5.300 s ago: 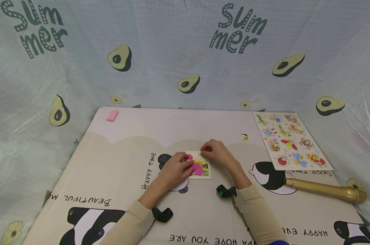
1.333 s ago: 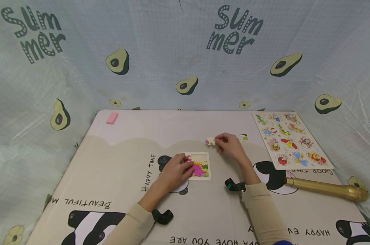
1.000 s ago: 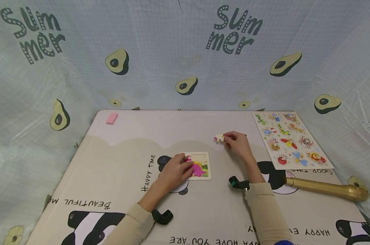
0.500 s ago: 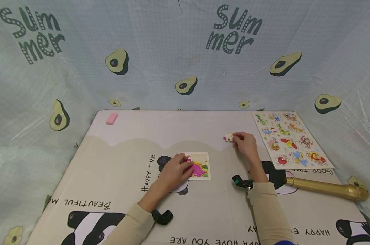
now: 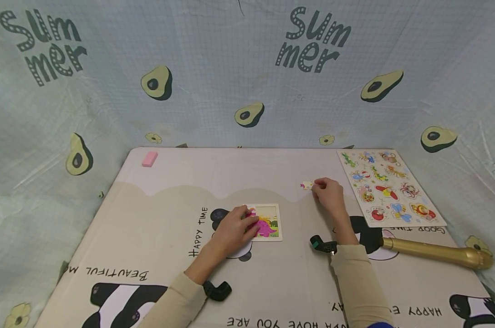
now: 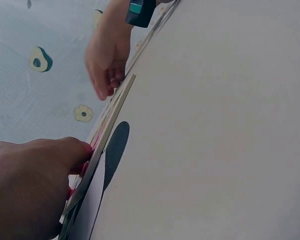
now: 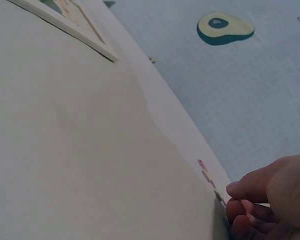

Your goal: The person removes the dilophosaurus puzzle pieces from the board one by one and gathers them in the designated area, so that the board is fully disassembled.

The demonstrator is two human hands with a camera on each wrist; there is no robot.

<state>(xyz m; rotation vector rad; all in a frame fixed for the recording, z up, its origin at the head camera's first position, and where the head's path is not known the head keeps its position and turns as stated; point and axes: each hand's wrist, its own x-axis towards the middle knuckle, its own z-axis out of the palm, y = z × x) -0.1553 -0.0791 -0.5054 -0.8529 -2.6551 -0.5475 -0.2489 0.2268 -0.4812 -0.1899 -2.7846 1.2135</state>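
In the head view my left hand rests on the left part of a small framed jigsaw puzzle, fingers laid over its face. Pink dinosaur artwork shows beside the fingertips, with a plain cream strip along the top of the frame. In the left wrist view the same hand touches the puzzle frame. Farther right, my right hand pinches a small white puzzle piece with a pink tip, low over the table. The right wrist view shows this piece at the fingertips, partly covered.
A sheet of cartoon animal pictures lies at the table's right back. Below it is a gold-coloured tube-like handle. A pink eraser-like block sits at the back left. Avocado-print cloth hangs behind the table.
My right hand lifted away from the puzzle and carried the piece right and back, then nearly stopped. It now covers where another small piece lay. My left hand has stayed on the puzzle.
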